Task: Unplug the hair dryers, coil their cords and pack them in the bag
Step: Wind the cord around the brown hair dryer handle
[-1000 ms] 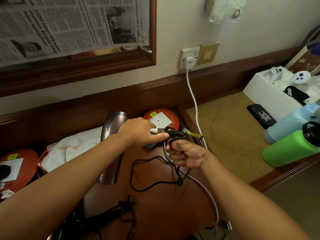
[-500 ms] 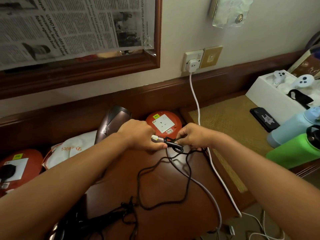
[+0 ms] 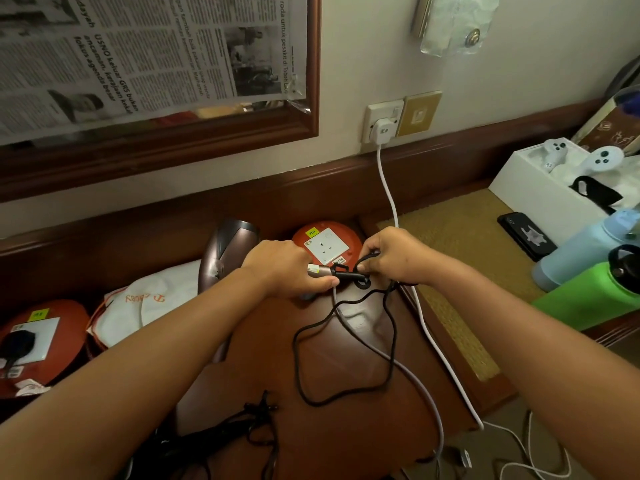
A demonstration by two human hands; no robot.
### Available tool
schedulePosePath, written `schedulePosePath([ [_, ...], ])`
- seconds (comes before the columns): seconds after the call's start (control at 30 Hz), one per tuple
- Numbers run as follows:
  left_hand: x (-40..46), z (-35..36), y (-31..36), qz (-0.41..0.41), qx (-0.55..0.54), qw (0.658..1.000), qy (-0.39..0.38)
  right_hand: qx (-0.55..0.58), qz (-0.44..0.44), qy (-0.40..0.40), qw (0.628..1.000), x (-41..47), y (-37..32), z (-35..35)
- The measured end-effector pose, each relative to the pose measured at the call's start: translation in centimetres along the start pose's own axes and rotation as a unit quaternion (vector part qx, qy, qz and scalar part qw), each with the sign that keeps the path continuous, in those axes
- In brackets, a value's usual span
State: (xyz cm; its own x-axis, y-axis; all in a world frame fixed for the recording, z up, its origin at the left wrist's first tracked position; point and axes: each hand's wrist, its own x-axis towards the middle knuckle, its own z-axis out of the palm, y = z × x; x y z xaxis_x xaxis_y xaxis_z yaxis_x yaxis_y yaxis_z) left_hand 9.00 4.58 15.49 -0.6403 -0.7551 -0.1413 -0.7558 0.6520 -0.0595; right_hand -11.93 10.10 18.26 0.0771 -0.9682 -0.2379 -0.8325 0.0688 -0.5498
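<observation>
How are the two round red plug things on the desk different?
The red socket near the hands has nothing plugged in; the red socket at the far left has a black plug in it. The near one shows whole; the left one is cut by the picture's edge. Both have a white socket plate and a yellow sticker.

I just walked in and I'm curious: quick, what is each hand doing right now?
Left hand: closed around the hair dryer handle.
Right hand: closed, pinching the black cord near the handle.
</observation>
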Motion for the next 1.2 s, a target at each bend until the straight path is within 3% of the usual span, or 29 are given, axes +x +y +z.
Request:
schedulePosePath([
  [0.2, 0.3, 1.0, 0.7, -0.007, 0.005, 1.000, -0.006, -0.098, 0.031, 0.005, 0.995, -0.4, -0.2, -0.3],
  [0.33, 0.6, 1.0, 1.6, -0.039, -0.006, 0.999, -0.017, -0.090, 0.047, 0.042, 0.994, -0.4, -1.0, 0.2],
  [0.43, 0.7, 1.1, 1.3, -0.062, -0.002, 0.998, -0.023, -0.001, 0.078, 0.047, 0.996, -0.9, -0.7, 1.5],
  [0.53, 0.9, 1.4, 0.6, -0.083, 0.000, 0.996, -0.021, 0.170, 0.126, 0.028, 0.977, -2.1, -0.5, 3.0],
  [0.63, 1.0, 1.4, 0.1, -0.109, -0.014, 0.994, -0.021, 0.372, 0.133, 0.043, 0.918, -3.4, -1.0, 4.8],
  [0.73, 0.9, 1.1, -0.1, -0.127, -0.029, 0.991, -0.013, 0.503, 0.122, 0.056, 0.854, -4.6, -1.2, 6.6],
  [0.8, 0.9, 0.9, -0.1, -0.131, -0.034, 0.991, -0.008, 0.536, 0.120, 0.046, 0.835, -4.9, -0.7, 7.9],
  [1.0, 0.8, 0.5, -0.4, -0.133, -0.075, 0.988, 0.014, 0.540, 0.126, 0.001, 0.832, -4.7, 0.0, 9.5],
  [1.2, 0.7, -0.2, -0.8, -0.114, -0.083, 0.990, 0.021, 0.599, 0.108, -0.050, 0.792, -4.4, 0.4, 9.7],
])
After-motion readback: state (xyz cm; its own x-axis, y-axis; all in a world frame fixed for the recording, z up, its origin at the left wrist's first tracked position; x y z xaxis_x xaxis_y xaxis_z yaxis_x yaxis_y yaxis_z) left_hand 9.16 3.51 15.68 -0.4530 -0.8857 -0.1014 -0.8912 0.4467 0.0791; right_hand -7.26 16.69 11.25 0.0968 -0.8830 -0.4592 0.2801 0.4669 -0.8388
